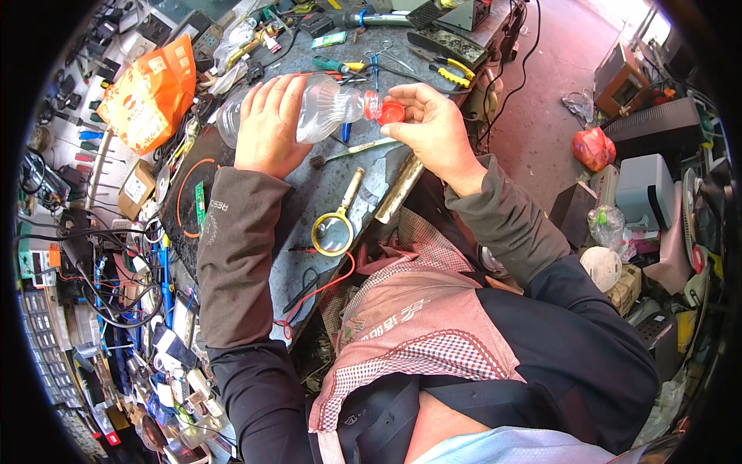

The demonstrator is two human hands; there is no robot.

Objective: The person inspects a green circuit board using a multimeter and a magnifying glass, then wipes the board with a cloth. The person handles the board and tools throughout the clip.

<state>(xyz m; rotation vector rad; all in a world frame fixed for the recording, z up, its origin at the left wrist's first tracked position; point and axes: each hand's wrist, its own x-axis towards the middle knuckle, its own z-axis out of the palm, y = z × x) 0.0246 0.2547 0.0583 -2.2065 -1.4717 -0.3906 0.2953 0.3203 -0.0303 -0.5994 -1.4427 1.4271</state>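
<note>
A clear plastic bottle [321, 108] lies on its side in the air over the workbench, its neck pointing right. My left hand [269, 124] is wrapped round its body from above. Between the thumb and fingers of my right hand [433, 127] is a red bottle cap [391, 114], held just off the bottle's mouth with its hollow side showing. A red ring sits on the bottle's neck. Below the bottle, a brush [352, 152] and a magnifying glass [332, 233] with a yellow rim rest on the bench. Whether liquid is in the bottle, I cannot tell.
Pliers with yellow handles [452, 71], forceps [389, 58] and a green-handled screwdriver [331, 64] lie at the bench's far side. An orange bag [152, 97] stands at the left. A red wire [325, 288] hangs over the near edge. Boxes and appliances crowd the floor at right.
</note>
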